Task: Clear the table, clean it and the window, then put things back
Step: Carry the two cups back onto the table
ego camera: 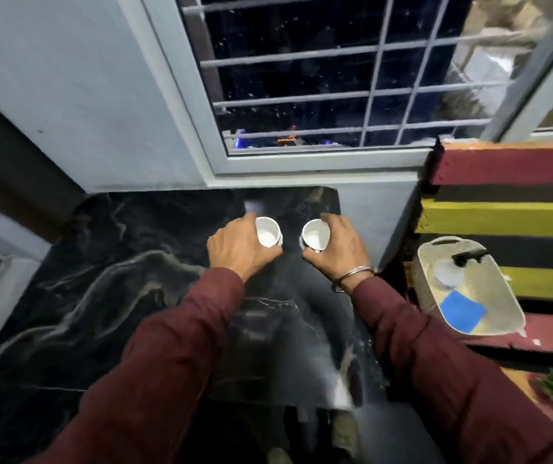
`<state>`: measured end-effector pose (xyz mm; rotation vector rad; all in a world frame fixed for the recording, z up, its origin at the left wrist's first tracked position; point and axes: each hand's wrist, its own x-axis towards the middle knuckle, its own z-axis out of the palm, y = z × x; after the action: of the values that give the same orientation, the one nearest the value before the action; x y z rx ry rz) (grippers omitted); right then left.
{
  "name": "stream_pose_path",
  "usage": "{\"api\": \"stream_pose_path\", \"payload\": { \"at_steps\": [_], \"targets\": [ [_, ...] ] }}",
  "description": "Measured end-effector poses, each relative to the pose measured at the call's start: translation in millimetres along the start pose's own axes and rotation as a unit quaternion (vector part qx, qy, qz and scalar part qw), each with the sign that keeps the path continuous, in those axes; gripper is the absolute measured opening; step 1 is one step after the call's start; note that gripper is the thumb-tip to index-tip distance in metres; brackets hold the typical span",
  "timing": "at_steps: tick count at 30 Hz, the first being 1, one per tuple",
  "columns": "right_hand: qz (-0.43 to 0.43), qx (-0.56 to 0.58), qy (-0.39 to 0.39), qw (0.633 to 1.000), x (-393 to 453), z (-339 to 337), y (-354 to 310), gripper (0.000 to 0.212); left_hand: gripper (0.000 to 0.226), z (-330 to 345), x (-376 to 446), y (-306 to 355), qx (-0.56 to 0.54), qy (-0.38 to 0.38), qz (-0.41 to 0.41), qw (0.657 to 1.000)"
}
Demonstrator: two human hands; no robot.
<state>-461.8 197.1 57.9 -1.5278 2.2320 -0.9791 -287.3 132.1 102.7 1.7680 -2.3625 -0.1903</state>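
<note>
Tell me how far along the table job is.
Done, apparently: the black marble table shows nothing but the cups. In hand: the left hand holds one white cup, the right hand the other cup. Left: the window looks speckled; tray items remain aside.

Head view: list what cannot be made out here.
- Left cup and right cup: outer walls hidden by the left hand and right hand; whether they rest on the table is unclear.
- Tray: dark item and pale round item blurred.
- Window: the dark outside is unreadable.
- Table's near edge: motion-blurred.
</note>
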Motion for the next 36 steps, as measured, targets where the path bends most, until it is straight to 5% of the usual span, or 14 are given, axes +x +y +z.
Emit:
{"api": "stream_pose_path", "payload": {
  "at_steps": [14,22,36],
  "targets": [
    [-0.038,-0.008,-0.083,0.996,103.5,101.3,-98.2,0.053,0.053,-18.2,85.9,-132.2,-0.01,0.012,-0.144,0.989],
    [0.019,-0.059,-0.085,0.994,135.1,160.6,-116.2,0.05,0.051,4.8,143.5,-199.3,-0.039,-0.014,-0.12,0.992],
    [0.018,-0.086,-0.124,0.988,187.4,354.3,-229.8,0.055,0.054,41.7,241.2,-418.6,-0.081,-0.043,-0.15,0.985]
  ]
}}
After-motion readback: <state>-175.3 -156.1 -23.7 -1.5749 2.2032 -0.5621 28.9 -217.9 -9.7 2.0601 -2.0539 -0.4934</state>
